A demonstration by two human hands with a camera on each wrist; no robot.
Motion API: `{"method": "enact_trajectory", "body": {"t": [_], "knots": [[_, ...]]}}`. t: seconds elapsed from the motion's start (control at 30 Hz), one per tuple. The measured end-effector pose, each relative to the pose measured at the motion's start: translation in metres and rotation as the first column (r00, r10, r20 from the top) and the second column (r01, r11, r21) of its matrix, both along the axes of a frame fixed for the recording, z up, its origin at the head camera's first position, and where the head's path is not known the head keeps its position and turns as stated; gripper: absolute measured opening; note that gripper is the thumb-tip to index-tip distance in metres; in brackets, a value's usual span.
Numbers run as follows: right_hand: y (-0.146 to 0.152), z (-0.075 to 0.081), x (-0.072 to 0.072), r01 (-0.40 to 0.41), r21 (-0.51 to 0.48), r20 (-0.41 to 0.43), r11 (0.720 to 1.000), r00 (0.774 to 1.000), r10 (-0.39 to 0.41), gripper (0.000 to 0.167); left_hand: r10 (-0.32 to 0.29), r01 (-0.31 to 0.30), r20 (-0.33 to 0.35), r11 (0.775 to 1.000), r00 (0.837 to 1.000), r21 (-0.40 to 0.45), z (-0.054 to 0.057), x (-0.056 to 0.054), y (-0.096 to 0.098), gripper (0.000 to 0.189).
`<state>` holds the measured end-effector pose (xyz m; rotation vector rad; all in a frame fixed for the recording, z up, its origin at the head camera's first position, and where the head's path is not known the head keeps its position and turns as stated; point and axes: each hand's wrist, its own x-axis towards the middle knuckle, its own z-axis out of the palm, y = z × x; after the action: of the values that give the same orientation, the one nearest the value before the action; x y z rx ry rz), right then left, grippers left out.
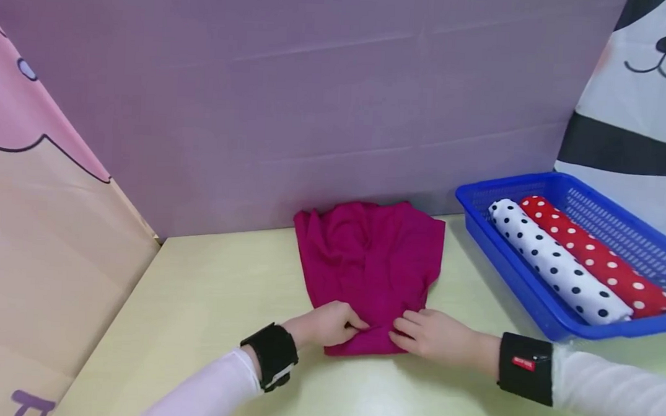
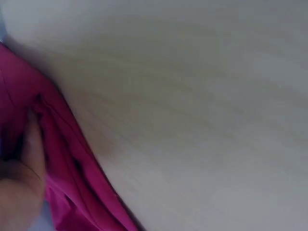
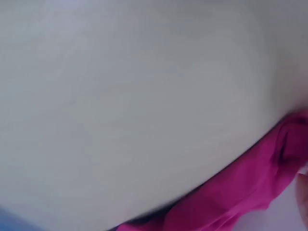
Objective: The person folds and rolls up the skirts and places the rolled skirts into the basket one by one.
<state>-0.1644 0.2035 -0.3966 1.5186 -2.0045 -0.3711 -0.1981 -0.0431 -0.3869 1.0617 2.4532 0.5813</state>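
A magenta garment lies on the pale table with its near end folded over; its exact kind is hard to tell. At the near left edge my left hand pinches the fold, fingers curled under. My right hand grips the same fold at its near right corner, fingertips on the cloth. In the left wrist view a finger or thumb presses into the bunched garment. The right wrist view shows the garment's edge and only a sliver of a fingertip.
A blue plastic basket stands at the right, holding a white roll with black dots and a red roll with white dots. A purple cloth wall rises behind the table. Printed panels flank both sides.
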Motion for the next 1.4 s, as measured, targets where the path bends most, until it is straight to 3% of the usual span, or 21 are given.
{"method": "enact_trajectory", "body": {"t": [0.07, 0.1, 0.17, 0.27, 0.33, 0.4, 0.43, 0.57, 0.6, 0.63, 0.67, 0.7, 0.73, 0.8, 0.83, 0.93, 1.03, 1.07, 1.2, 1.27, 1.4], "knots": [[-0.002, 0.0, 0.008, -0.009, 0.067, -0.069, 0.998, 0.998, 0.013, 0.069, 0.035, -0.035, -0.04, 0.999, 0.999, -0.003, 0.0, 0.003, 0.003, 0.024], [-0.004, 0.0, 0.013, 0.0, 0.089, -0.069, 0.996, 0.998, 0.006, 0.07, 0.054, -0.054, -0.075, 0.999, 0.996, -0.005, 0.0, 0.005, 0.004, 0.022], [-0.008, 0.001, 0.022, 0.032, 0.12, -0.018, 0.992, 0.999, -0.03, 0.051, 0.091, -0.096, -0.174, 0.995, 0.981, -0.02, 0.0, 0.009, 0.006, 0.019], [-0.014, 0.002, 0.031, 0.085, 0.134, 0.077, 0.987, 0.992, -0.096, 0.02, 0.124, -0.149, -0.346, 0.988, 0.93, -0.047, -0.001, 0.014, 0.007, 0.009], [-0.018, 0.002, 0.033, 0.111, 0.126, 0.115, 0.986, 0.985, -0.126, 0.027, 0.098, -0.141, -0.46, 0.988, 0.882, -0.062, -0.002, 0.019, 0.007, 0.006], [-0.021, 0.002, 0.032, 0.126, 0.11, 0.116, 0.986, 0.983, -0.139, 0.029, 0.017, -0.087, -0.567, 0.992, 0.823, -0.097, -0.003, 0.025, 0.008, 0.008], [-0.022, 0.001, 0.031, 0.133, 0.101, 0.119, 0.986, 0.982, -0.144, 0.028, -0.044, -0.044, -0.623, 0.991, 0.781, -0.125, -0.002, 0.029, 0.009, 0.008], [-0.028, -0.001, 0.025, 0.176, 0.049, 0.181, 0.983, 0.967, -0.182, 0.021, -0.274, 0.079, -0.772, 0.957, 0.574, -0.28, 0.002, 0.042, 0.014, 0.008], [-0.029, -0.001, 0.023, 0.189, 0.039, 0.202, 0.981, 0.96, -0.193, 0.02, -0.313, 0.088, -0.787, 0.945, 0.532, -0.316, 0.003, 0.044, 0.016, 0.006], [-0.03, 0.0, 0.022, 0.201, 0.034, 0.221, 0.979, 0.954, -0.204, 0.02, -0.34, 0.089, -0.792, 0.935, 0.508, -0.344, 0.004, 0.046, 0.017, 0.007], [-0.031, 0.0, 0.021, 0.214, 0.03, 0.241, 0.976, 0.946, -0.215, 0.02, -0.361, 0.083, -0.789, 0.925, 0.497, -0.371, 0.005, 0.047, 0.017, 0.009], [-0.032, 0.001, 0.021, 0.227, 0.033, 0.266, 0.973, 0.937, -0.227, 0.02, -0.379, 0.075, -0.78, 0.915, 0.498, -0.397, 0.005, 0.048, 0.017, 0.009], [-0.033, 0.003, 0.021, 0.239, 0.029, 0.29, 0.971, 0.927, -0.237, 0.02, -0.389, 0.071, -0.768, 0.908, 0.509, -0.412, 0.006, 0.048, 0.017, 0.01], [-0.033, 0.006, 0.019, 0.269, 0.028, 0.37, 0.963, 0.892, -0.26, 0.019, -0.395, 0.072, -0.738, 0.901, 0.547, -0.429, 0.006, 0.049, 0.015, 0.013], [-0.033, 0.008, 0.017, 0.288, 0.023, 0.426, 0.957, 0.864, -0.27, 0.018, -0.396, 0.072, -0.728, 0.898, 0.56, -0.433, 0.005, 0.049, 0.015, 0.016], [-0.03, 0.011, 0.008, 0.342, 0.005, 0.595, 0.94, 0.754, -0.278, 0.017, -0.376, 0.06, -0.724, 0.905, 0.579, -0.422, 0.002, 0.048, 0.013, 0.021], [-0.026, 0.013, -0.002, 0.381, -0.007, 0.731, 0.925, 0.633, -0.255, 0.016, -0.353, 0.038, -0.736, 0.912, 0.578, -0.408, -0.002, 0.045, 0.013, 0.017], [-0.024, 0.013, -0.006, 0.388, -0.005, 0.762, 0.922, 0.598, -0.248, 0.016, -0.333, 0.034, -0.733, 0.92, 0.594, -0.39, -0.003, 0.044, 0.013, 0.016], [-0.02, 0.017, -0.02, 0.404, 0.027, 0.863, 0.914, 0.452, -0.225, 0.013, -0.241, 0.044, -0.684, 0.955, 0.689, -0.292, -0.005, 0.038, 0.012, 0.017], [-0.019, 0.02, -0.027, 0.394, 0.052, 0.896, 0.918, 0.387, -0.217, 0.012, -0.185, 0.05, -0.635, 0.973, 0.75, -0.225, -0.005, 0.035, 0.01, 0.019], [-0.017, 0.024, -0.038, 0.401, 0.115, 0.956, 0.909, 0.205, -0.211, 0.012, -0.122, 0.06, -0.535, 0.989, 0.836, -0.132, -0.007, 0.029, 0.008, 0.02]]}}
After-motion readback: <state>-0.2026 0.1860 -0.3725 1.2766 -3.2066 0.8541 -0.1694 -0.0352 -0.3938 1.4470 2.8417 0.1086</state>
